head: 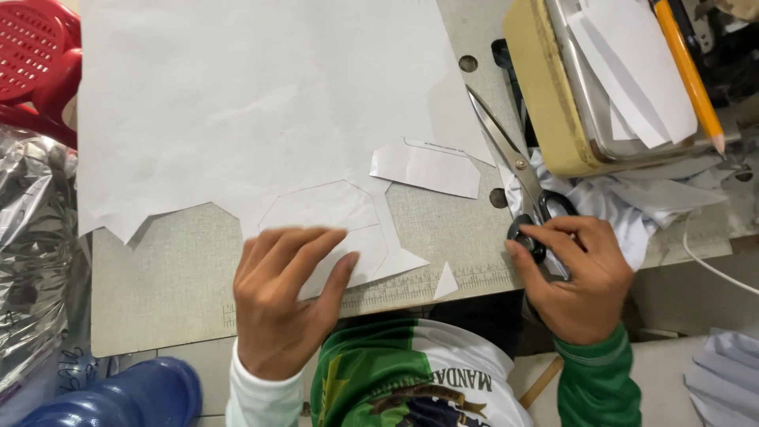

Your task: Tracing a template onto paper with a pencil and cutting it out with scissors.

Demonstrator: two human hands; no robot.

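A grey-green worktable (166, 277) with a printed ruler along its near edge carries paper, scissors and a machine.

A large white paper sheet (237, 95), cut ragged along its lower edge, covers most of the top. Below it lie a cut paper piece (340, 213), a smaller offcut (427, 168) and a tiny triangle scrap (447, 283). Scissors (514, 162) rest at the right, just beside the cream machine base (545, 103).

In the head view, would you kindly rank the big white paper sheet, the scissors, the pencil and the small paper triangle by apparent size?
1. Big white paper sheet
2. Scissors and pencil: look similar in length, unsure
3. Small paper triangle
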